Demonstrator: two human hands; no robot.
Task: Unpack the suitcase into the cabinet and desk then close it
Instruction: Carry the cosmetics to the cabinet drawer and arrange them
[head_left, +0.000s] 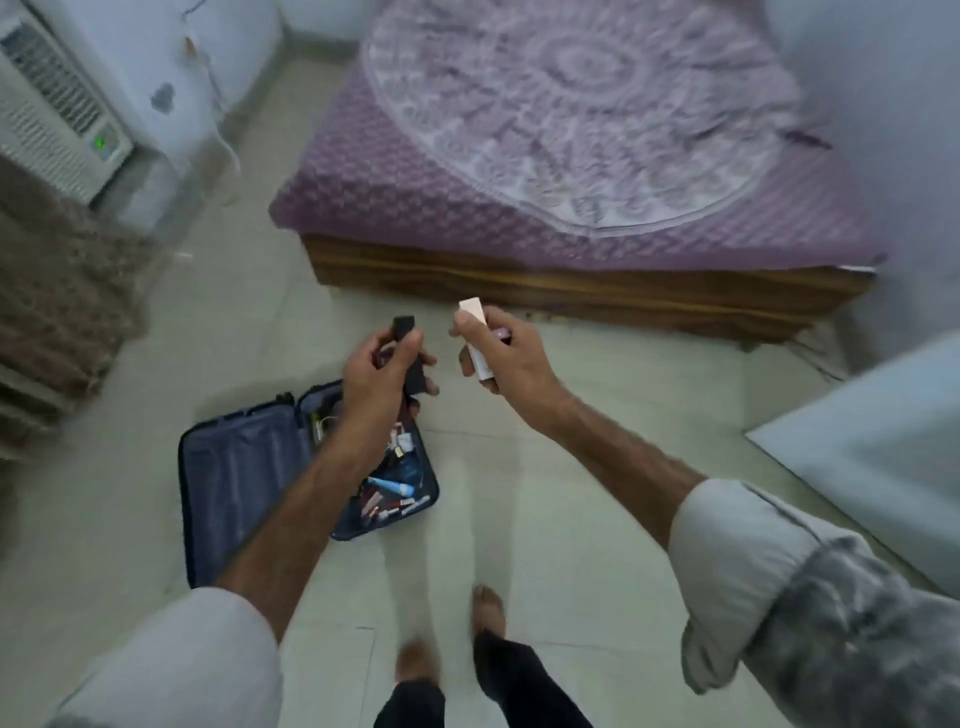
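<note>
A dark blue suitcase (244, 478) lies open on the tiled floor, below and left of my hands. Its right half holds several small tubes and cosmetic items (390, 493). My left hand (382, 371) is raised above the suitcase and grips a slim black box (406, 327). My right hand (496, 353) is level with it, a little to the right, and holds a slim pale pink box (471, 309) with a small pink item tucked behind the fingers. The view is blurred by motion.
A low wooden bed (571, 291) with a purple patterned cover stands straight ahead. A white cooler unit (57, 114) is at the far left, above a brown rug (62, 291). A pale flat surface (872, 447) juts in at the right. My bare feet (452, 639) stand on the tiles.
</note>
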